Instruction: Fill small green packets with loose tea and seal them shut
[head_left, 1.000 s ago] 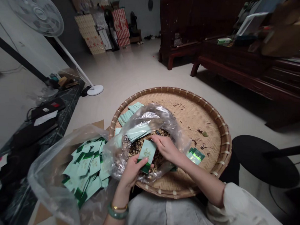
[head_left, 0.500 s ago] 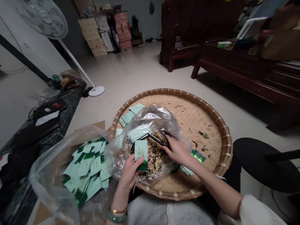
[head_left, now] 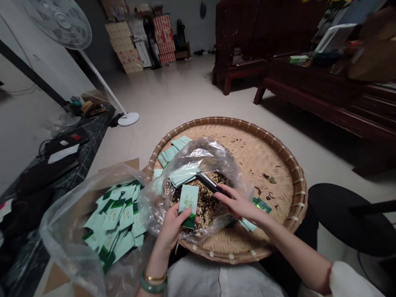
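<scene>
My left hand grips a light green packet with gold characters and a dark green band, thumb across its front. My right hand is closed round black tongs, their arms now close together. Both hands are over an open clear plastic bag of dried, pale and dark loose tea-like pieces. Whether the tongs hold anything is too small to tell. Behind the held packet, a row of similar packets lies at the bag's left side.
The bag rests in a round woven bamboo tray with scattered dark bits. More green packets lie along its left side. Left of it, a large clear bag holds many packets. A white fan and wooden furniture stand beyond.
The tongs' arms, spread apart before, have come together, and my right hand has turned a little. My left hand still holds the packet, moved slightly right.
</scene>
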Action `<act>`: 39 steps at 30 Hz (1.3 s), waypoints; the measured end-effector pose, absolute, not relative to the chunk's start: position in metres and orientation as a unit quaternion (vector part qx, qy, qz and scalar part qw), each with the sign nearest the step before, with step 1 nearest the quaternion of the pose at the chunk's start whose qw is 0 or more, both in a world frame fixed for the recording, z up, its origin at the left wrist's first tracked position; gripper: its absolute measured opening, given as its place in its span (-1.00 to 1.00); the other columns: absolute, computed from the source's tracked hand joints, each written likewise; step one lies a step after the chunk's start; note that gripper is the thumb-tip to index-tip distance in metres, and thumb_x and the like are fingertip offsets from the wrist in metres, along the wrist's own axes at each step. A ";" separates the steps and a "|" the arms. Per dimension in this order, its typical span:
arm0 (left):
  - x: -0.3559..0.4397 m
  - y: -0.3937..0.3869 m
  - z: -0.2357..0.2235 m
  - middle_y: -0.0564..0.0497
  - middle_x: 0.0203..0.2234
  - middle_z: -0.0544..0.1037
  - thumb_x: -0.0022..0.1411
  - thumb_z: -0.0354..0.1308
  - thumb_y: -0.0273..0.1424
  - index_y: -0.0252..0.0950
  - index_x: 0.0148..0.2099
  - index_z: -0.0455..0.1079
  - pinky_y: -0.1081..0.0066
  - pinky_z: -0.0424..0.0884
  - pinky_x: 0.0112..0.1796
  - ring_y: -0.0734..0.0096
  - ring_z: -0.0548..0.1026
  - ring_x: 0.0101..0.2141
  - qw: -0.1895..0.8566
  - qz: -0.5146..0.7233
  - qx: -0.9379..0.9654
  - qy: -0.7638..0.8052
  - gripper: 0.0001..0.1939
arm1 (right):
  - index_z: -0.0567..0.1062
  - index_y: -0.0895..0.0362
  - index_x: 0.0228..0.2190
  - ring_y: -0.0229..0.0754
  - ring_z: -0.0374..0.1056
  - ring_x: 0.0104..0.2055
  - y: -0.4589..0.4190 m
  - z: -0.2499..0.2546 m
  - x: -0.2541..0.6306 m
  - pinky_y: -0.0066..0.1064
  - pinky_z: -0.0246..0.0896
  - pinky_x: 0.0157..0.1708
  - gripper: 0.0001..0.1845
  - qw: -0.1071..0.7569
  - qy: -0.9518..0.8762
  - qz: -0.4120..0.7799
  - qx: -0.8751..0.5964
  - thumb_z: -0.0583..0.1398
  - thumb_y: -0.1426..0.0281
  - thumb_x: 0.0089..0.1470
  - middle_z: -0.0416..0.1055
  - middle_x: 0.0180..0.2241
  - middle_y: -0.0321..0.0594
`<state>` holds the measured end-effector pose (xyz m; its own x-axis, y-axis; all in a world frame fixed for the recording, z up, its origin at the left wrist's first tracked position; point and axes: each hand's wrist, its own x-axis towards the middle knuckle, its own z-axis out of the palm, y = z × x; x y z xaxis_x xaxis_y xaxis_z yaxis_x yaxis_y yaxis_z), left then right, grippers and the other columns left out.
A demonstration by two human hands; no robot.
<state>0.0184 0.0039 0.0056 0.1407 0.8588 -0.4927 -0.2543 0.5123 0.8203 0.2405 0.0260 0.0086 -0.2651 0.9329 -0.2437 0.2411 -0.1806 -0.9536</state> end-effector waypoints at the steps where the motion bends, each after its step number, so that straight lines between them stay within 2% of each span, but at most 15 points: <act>1: 0.018 0.004 0.005 -0.10 -0.39 0.61 -0.20 0.44 -0.23 -0.39 -0.20 0.43 0.43 0.46 -0.49 0.38 0.54 -0.56 0.696 0.397 0.293 0.521 -0.48 | 0.36 0.12 -0.02 -0.39 -0.01 -0.79 0.025 0.013 0.241 -0.56 -0.11 -0.82 -0.53 0.279 -0.538 0.609 -0.511 0.07 0.09 0.15 0.17 -0.72 -0.49; 2: 0.018 0.004 0.005 -0.10 -0.40 0.61 -0.19 0.43 -0.23 -0.39 -0.20 0.43 0.44 0.45 -0.50 0.39 0.54 -0.56 0.696 0.395 0.296 0.522 -0.49 | 0.37 0.12 -0.05 -0.42 -0.09 -0.81 0.024 0.017 0.242 -0.57 -0.21 -0.83 -0.54 0.254 -0.519 0.647 -0.498 0.07 0.08 0.15 0.11 -0.73 -0.52; 4: 0.017 0.003 0.005 -0.11 -0.40 0.61 -0.19 0.43 -0.22 -0.39 -0.23 0.43 0.47 0.43 -0.52 0.41 0.53 -0.57 0.695 0.389 0.305 0.523 -0.51 | 0.41 0.13 -0.12 -0.44 -0.12 -0.79 0.024 0.024 0.242 -0.58 -0.28 -0.82 -0.57 0.230 -0.511 0.678 -0.475 0.10 0.08 0.12 0.10 -0.73 -0.52; 8: 0.018 0.004 0.005 -0.11 -0.41 0.61 -0.18 0.42 -0.21 -0.40 -0.24 0.45 0.50 0.41 -0.54 0.44 0.51 -0.59 0.699 0.366 0.330 0.519 -0.52 | 0.45 0.14 -0.29 -0.42 -0.01 -0.71 0.026 0.027 0.241 -0.57 -0.16 -0.75 -0.66 0.243 -0.579 0.635 -0.450 0.14 0.11 0.10 0.17 -0.68 -0.46; 11: 0.018 0.004 0.005 -0.10 -0.43 0.61 -0.17 0.42 -0.21 -0.40 -0.22 0.46 0.49 0.41 -0.53 0.44 0.51 -0.60 0.698 0.360 0.338 0.519 -0.52 | 0.41 0.14 -0.36 -0.39 0.04 -0.67 0.029 0.024 0.238 -0.55 -0.07 -0.68 -0.64 0.242 -0.614 0.601 -0.452 0.09 0.09 0.13 0.23 -0.64 -0.42; 16: 0.017 0.003 0.005 -0.09 -0.44 0.60 -0.16 0.42 -0.22 -0.41 -0.25 0.45 0.48 0.42 -0.53 0.44 0.50 -0.60 0.703 0.355 0.341 0.513 -0.55 | 0.38 0.15 -0.37 -0.33 0.12 -0.59 0.031 0.022 0.237 -0.52 0.00 -0.60 -0.64 0.231 -0.641 0.561 -0.470 0.07 0.09 0.15 0.25 -0.62 -0.39; 25: 0.022 0.002 0.005 0.05 -0.59 0.52 -0.07 0.35 -0.14 -0.37 -0.34 0.40 0.52 0.38 -0.59 0.46 0.48 -0.63 0.696 0.353 0.356 0.514 -0.59 | 0.38 0.15 -0.42 -0.31 0.15 -0.56 0.032 0.022 0.240 -0.49 0.03 -0.57 -0.69 0.219 -0.659 0.537 -0.479 0.07 0.16 0.16 0.29 -0.56 -0.34; 32: 0.018 0.003 0.002 0.05 -0.60 0.51 -0.07 0.34 -0.12 -0.38 -0.33 0.39 0.52 0.37 -0.60 0.44 0.48 -0.63 0.695 0.340 0.364 0.519 -0.58 | 0.31 0.14 -0.42 -0.44 -0.01 -0.69 0.029 0.024 0.241 -0.55 -0.19 -0.71 -0.53 0.205 -0.532 0.689 -0.448 0.13 -0.05 0.03 0.28 -0.55 -0.40; 39: 0.018 0.005 0.006 0.07 -0.60 0.50 -0.10 0.35 -0.11 -0.38 -0.34 0.38 0.54 0.34 -0.62 0.45 0.48 -0.65 0.699 0.337 0.360 0.518 -0.56 | 0.27 0.14 -0.40 -0.42 0.11 -0.63 0.029 0.019 0.252 -0.55 0.03 -0.67 -0.46 0.213 -0.475 0.746 -0.415 0.18 -0.10 -0.05 0.30 -0.51 -0.37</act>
<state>0.0179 0.0048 0.0057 0.2353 0.8442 -0.4816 -0.0983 0.5136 0.8524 0.2516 0.0290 0.0189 -0.5642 0.7127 -0.4168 0.0764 -0.4576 -0.8859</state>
